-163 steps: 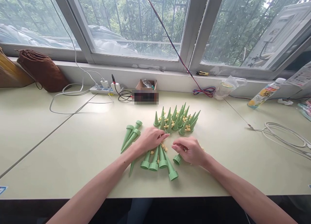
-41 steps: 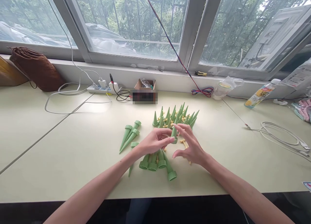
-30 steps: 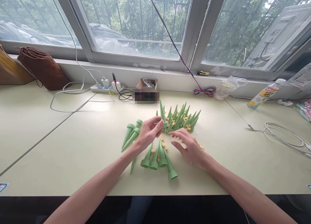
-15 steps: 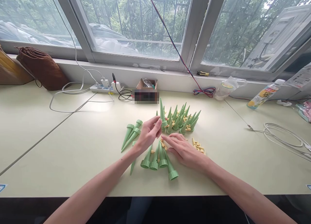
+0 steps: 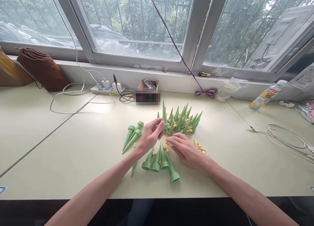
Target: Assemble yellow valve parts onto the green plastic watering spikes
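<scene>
My left hand (image 5: 152, 133) is closed round the ribbed base of a green plastic plant-watering spike (image 5: 164, 111), holding it upright with the point up. Just right of it, my right hand (image 5: 185, 148) has its fingers stretched out, the thumb lower and apart, over small yellow plastic valves (image 5: 165, 147). Nothing shows in its fingers. Between my forearms several green spikes (image 5: 155, 167) lie with their wide caps toward me. Behind my hands stands a cluster of upright spikes (image 5: 183, 121) with yellow valves fitted at their bases.
More green spikes (image 5: 130, 133) lie left of my left hand. A pile of yellow valves (image 5: 200, 146) sits right of my right hand. Farther back are a small cardboard box (image 5: 141, 85), a power strip (image 5: 94, 89), a bottle (image 5: 267, 95) and a coiled white cable (image 5: 282, 128).
My right hand has moved slightly right, away from my left hand. The spike in my left hand has shifted a little down and to the right.
</scene>
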A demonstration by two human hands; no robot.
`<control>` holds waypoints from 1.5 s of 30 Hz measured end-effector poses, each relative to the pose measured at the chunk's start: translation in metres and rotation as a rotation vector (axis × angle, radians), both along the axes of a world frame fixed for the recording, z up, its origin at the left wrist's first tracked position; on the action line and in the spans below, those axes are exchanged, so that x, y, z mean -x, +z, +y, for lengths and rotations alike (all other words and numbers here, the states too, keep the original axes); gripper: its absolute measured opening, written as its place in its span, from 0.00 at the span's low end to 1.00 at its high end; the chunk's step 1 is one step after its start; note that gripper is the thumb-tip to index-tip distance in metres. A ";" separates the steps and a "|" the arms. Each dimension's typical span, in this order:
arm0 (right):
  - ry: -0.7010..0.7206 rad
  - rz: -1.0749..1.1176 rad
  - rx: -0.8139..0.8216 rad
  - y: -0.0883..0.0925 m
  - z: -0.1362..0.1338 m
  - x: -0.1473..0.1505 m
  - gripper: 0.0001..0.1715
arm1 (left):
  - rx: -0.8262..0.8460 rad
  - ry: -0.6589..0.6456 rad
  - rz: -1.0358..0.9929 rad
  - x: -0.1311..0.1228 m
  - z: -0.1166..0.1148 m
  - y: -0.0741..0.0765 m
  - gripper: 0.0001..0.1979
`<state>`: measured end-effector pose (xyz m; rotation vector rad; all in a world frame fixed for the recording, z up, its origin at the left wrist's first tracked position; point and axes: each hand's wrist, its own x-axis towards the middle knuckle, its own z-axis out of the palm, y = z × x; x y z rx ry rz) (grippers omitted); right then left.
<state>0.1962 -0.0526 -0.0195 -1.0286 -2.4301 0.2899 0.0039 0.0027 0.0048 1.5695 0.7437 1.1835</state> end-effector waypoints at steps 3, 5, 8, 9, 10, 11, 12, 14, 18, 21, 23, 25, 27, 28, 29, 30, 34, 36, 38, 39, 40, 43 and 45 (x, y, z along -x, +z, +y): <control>0.002 0.017 -0.002 0.000 0.001 0.000 0.18 | 0.002 0.007 -0.019 0.001 0.001 0.000 0.17; 0.005 0.028 -0.004 0.000 0.001 0.000 0.18 | 0.005 0.016 -0.033 0.002 0.002 0.001 0.17; 0.013 0.041 0.005 0.000 0.001 0.000 0.18 | 0.010 0.033 -0.050 0.002 0.002 0.003 0.17; 0.016 0.045 0.009 0.000 0.001 0.000 0.18 | 0.010 0.035 -0.051 0.002 0.002 0.003 0.17; 0.020 0.048 0.009 0.001 0.001 -0.001 0.18 | 0.008 0.035 -0.050 0.002 0.002 0.004 0.17; 0.024 0.051 0.008 0.001 0.001 -0.001 0.18 | 0.006 0.035 -0.047 0.001 0.002 0.004 0.16; 0.027 0.056 0.006 0.001 0.001 -0.001 0.18 | 0.003 0.035 -0.044 0.001 0.002 0.004 0.16; 0.032 0.067 0.004 0.001 0.001 -0.001 0.18 | -0.002 0.038 -0.038 0.001 0.002 0.004 0.16; 0.041 0.081 0.015 0.001 0.002 -0.002 0.18 | -0.007 0.046 -0.028 0.000 0.001 0.004 0.16; 0.051 0.074 0.022 0.001 0.002 -0.002 0.19 | -0.008 0.048 -0.024 0.000 0.001 0.004 0.16; 0.050 0.074 0.029 0.001 0.001 -0.002 0.19 | -0.006 0.045 -0.031 -0.001 0.000 0.004 0.16; 0.044 0.080 0.034 0.002 0.001 -0.002 0.19 | -0.003 0.042 -0.035 -0.001 0.000 0.003 0.16; 0.038 0.098 0.030 0.003 0.000 -0.002 0.19 | -0.002 0.039 -0.037 -0.001 0.000 0.002 0.16; 0.034 0.111 0.025 0.003 0.000 -0.001 0.19 | -0.003 0.037 -0.039 -0.001 0.000 0.001 0.16; 0.028 0.129 0.018 0.003 0.000 -0.001 0.19 | -0.004 0.036 -0.041 -0.001 0.000 0.001 0.16; 0.024 0.149 0.010 0.002 0.000 -0.002 0.19 | -0.007 0.037 -0.042 -0.001 0.000 0.001 0.16; 0.048 0.209 -0.042 0.002 0.006 -0.009 0.16 | -0.012 0.043 -0.048 -0.002 -0.001 0.003 0.16; 0.042 0.191 -0.043 0.007 0.010 -0.017 0.16 | -0.018 0.043 -0.046 -0.003 -0.002 0.004 0.16; 0.028 0.098 -0.008 0.018 0.012 -0.026 0.17 | -0.044 0.035 -0.031 -0.004 -0.003 0.004 0.16; 0.019 0.040 0.019 0.024 0.013 -0.031 0.17 | -0.066 0.028 -0.018 -0.004 -0.004 0.003 0.16; 0.004 -0.022 0.051 0.031 0.013 -0.037 0.16 | -0.091 0.018 0.000 -0.005 -0.004 0.003 0.16; -0.091 -0.157 0.109 0.049 0.009 -0.053 0.14 | -0.159 -0.014 0.070 -0.006 -0.007 0.003 0.14; -0.151 -0.214 0.132 0.056 0.005 -0.064 0.13 | -0.191 -0.046 0.119 -0.007 -0.008 0.002 0.13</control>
